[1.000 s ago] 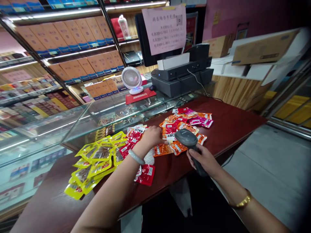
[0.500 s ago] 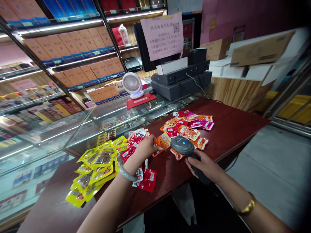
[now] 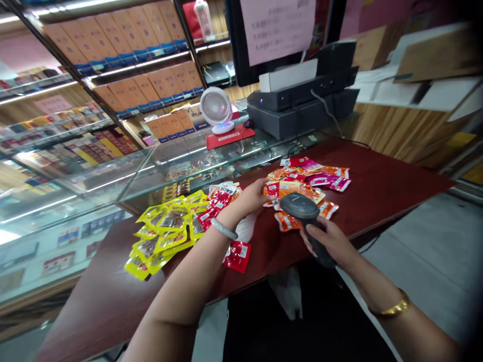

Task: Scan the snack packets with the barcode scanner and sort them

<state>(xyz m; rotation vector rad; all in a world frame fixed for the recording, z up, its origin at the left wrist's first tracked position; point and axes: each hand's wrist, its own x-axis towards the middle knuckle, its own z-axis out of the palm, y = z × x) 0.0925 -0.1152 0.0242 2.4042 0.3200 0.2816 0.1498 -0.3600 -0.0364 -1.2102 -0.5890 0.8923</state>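
Observation:
My left hand (image 3: pixel 252 200) reaches to the left edge of a mixed pile of snack packets, its thumb and forefinger parted beside a red packet (image 3: pixel 272 189). No firm grip on it shows. My right hand (image 3: pixel 329 240) is wrapped round the handle of a dark grey barcode scanner (image 3: pixel 300 206), whose head hangs over the near side of the pile. Orange packets (image 3: pixel 287 221) and purple packets (image 3: pixel 332 181) lie there too. Left of my left hand are red packets (image 3: pixel 219 198) and a heap of yellow packets (image 3: pixel 171 221). One red packet (image 3: pixel 238 255) lies apart, below my left wrist.
The dark red table (image 3: pixel 392 176) meets a glass display case (image 3: pixel 181 163). A small white fan (image 3: pixel 217 108) stands on the glass, beside a black cash drawer (image 3: pixel 281 118) and a monitor with a pink sheet (image 3: pixel 277 30). Boxed goods (image 3: pixel 124 37) fill the shelves behind.
My left hand has left the orange packet it was touching and moved right to the pile. That packet is gone from its spot. The scanner remains in my right hand; the view has shifted.

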